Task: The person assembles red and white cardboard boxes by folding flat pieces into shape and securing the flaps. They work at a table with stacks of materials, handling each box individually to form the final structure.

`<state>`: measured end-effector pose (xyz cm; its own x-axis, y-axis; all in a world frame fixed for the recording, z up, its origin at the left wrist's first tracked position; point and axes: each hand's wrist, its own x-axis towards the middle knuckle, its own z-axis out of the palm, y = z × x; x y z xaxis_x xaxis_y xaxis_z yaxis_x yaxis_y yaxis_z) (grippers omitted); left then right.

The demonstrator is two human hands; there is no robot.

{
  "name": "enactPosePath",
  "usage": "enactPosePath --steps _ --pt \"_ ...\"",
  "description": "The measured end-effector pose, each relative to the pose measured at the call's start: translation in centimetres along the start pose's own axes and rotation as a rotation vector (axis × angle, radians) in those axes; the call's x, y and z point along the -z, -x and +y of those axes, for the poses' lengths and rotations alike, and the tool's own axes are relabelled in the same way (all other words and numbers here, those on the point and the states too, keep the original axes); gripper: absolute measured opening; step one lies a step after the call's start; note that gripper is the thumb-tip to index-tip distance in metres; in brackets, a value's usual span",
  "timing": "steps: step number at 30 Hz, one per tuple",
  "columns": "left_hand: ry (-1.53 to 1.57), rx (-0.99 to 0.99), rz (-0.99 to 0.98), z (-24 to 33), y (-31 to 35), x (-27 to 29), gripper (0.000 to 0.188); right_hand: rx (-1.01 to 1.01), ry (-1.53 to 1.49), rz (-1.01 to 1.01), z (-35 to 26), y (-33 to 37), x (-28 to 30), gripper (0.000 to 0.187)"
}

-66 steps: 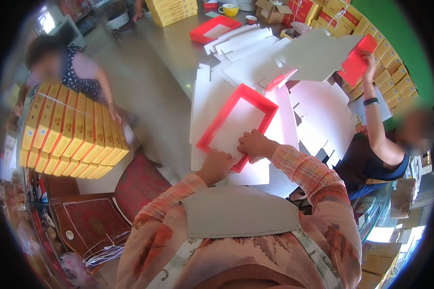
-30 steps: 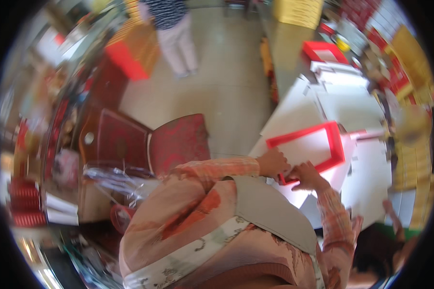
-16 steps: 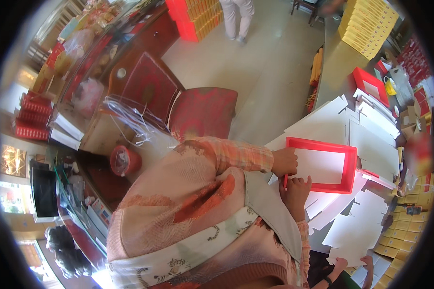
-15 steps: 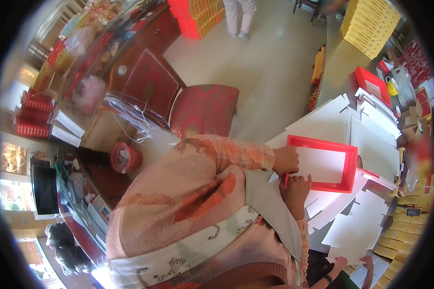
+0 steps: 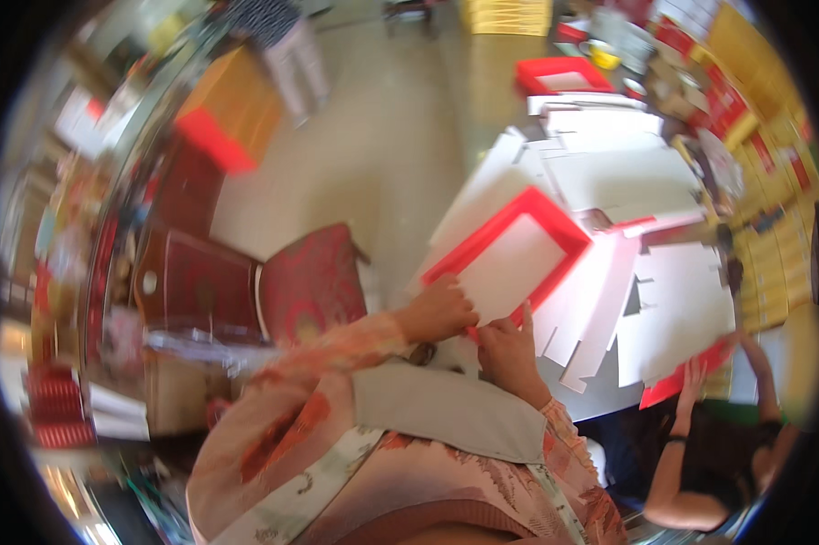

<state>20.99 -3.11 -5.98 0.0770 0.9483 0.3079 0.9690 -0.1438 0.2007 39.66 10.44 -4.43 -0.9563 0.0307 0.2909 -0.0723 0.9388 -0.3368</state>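
Note:
A shallow red cardboard box (image 5: 568,232) with a white inner bottom lies tilted on white card sheets in front of me. My left hand (image 5: 439,311) is closed at the box's near left corner, with its fingers bent over the near wall. At the other end of that near wall, my right hand (image 5: 511,356) grips the red edge, its index finger pointing up along the side wall. The fingers partly hide this near wall, and the picture is slightly blurred there.
Flat white die-cut card sheets (image 5: 623,182) spread over the table. At the right a co-worker's hand (image 5: 691,386) touches a red strip (image 5: 677,377) on a white sheet. Another red box (image 5: 562,74) stands farther back. A red-seated chair (image 5: 311,282) is at the left.
The view has swung, and the box now sits slanted instead of nearly square. Both hands stay at its near wall. The co-worker's red strip has come into view on the white sheet.

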Motion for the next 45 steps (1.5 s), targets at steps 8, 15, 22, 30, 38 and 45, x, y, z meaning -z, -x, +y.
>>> enactPosePath --steps 8,15,22,30,38,45 --pt "0.112 0.048 0.064 1.5 -4.3 11.2 0.02 -0.22 -0.027 0.488 0.0 1.1 7.5 0.058" --pt "-0.157 -0.048 0.174 -13.2 -14.6 11.7 0.023 -0.602 0.034 0.178 4.0 1.5 -2.9 0.067" --pt "-0.279 -0.12 0.204 -32.9 -31.2 7.0 0.021 -0.729 0.184 0.112 4.2 -0.1 -6.0 0.06" --pt "-0.253 0.003 0.116 -44.1 -48.8 1.4 0.031 -0.807 0.186 0.089 4.3 -1.0 -5.4 0.054" --pt "-0.142 0.177 -0.075 -47.0 -53.2 -1.8 0.046 -0.831 0.182 0.077 4.4 -0.7 -6.3 0.061" --pt "0.127 0.035 0.366 -45.7 -44.5 -0.3 0.034 -0.809 0.182 0.139 4.4 -0.8 -6.0 0.064"
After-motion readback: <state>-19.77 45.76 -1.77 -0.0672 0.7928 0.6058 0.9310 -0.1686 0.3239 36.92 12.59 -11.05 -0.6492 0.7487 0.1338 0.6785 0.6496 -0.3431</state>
